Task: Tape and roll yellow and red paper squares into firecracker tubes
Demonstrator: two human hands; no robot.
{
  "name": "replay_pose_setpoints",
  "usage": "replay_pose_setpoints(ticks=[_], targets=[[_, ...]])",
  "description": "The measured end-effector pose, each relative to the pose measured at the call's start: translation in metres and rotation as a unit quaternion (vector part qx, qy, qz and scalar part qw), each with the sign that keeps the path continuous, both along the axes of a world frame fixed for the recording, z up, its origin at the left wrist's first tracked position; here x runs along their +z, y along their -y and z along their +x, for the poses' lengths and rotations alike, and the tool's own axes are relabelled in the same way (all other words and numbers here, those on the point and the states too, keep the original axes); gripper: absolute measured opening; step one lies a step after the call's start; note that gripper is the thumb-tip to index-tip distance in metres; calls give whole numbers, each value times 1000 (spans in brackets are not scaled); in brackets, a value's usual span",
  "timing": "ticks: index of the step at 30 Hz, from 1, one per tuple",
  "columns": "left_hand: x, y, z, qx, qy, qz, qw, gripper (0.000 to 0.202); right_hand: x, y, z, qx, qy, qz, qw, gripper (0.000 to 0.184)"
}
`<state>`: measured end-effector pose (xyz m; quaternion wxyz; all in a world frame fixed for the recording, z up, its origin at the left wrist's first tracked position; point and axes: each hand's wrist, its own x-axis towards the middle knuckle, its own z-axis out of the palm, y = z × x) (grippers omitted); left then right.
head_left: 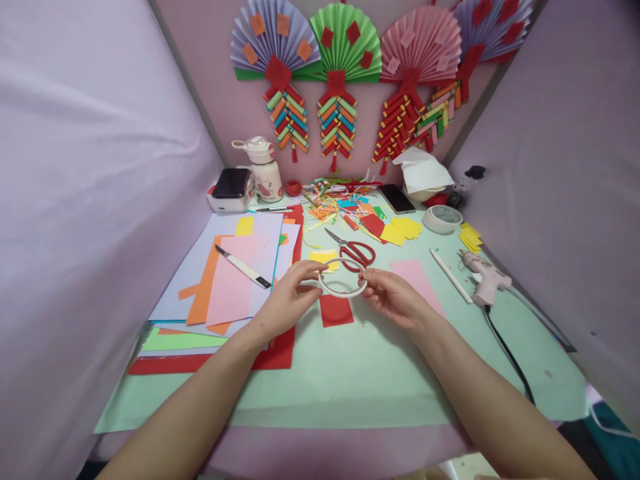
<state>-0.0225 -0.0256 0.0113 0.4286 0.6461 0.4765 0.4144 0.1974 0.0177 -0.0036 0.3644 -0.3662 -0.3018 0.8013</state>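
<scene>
My left hand (294,293) and my right hand (395,293) hold a narrow white tape roll (343,293) between them, raised over the table. Thumb and fingers of the left close on its left rim; the right pinches its right rim. Beneath the ring lies a red paper square (337,312). Red-handled scissors (357,253) rest just behind it, their blades pointing back to the left. A piece of yellow paper (324,259) shows partly behind my left fingers. To the right, a pink paper strip (417,283) lies flat, partly hidden by my right hand.
Stacked coloured paper (170,287) with a craft knife (243,267) lies left. Paper scraps (335,203), a phone (397,199) and a wide tape roll (443,219) sit behind. A white pen-like stick (450,275) and a corded glue gun (485,277) are right. Paper fans (345,43) hang behind.
</scene>
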Motion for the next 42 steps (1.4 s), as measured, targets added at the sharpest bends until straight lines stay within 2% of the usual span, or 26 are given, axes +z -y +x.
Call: replay_pose_setpoints(ticks=[3,6,10,14,21,24,27,32,35,39,42], targets=[[-2,1,0,14,-103,86,991,28,-2,0,0,0,-23,-20,1000,13],[-1,1,-2,29,-178,132,975,20,-2,1,-1,1,-29,-26,999,14],[0,0,-2,21,-194,132,972,19,-2,3,-2,13,0,-8,1000,21],[1,0,-2,41,-201,116,972,20,-3,5,-3,12,49,43,998,30],[1,0,-4,75,-208,99,970,21,-2,5,-6,-80,166,143,973,33],[-3,-1,-5,96,-192,64,975,22,-1,5,-6,-92,158,170,968,33],[-6,-2,-5,106,-131,2,986,23,0,6,-5,-96,161,211,959,33],[-6,-4,-4,94,14,-82,992,24,5,11,-6,-77,218,317,920,31],[-5,-4,-2,76,58,-116,989,21,6,15,-8,-73,215,370,901,23],[-3,-3,3,56,71,-162,983,17,6,19,-10,-112,236,384,885,14],[0,-2,6,57,103,-203,972,14,6,20,-11,-129,237,364,892,14]])
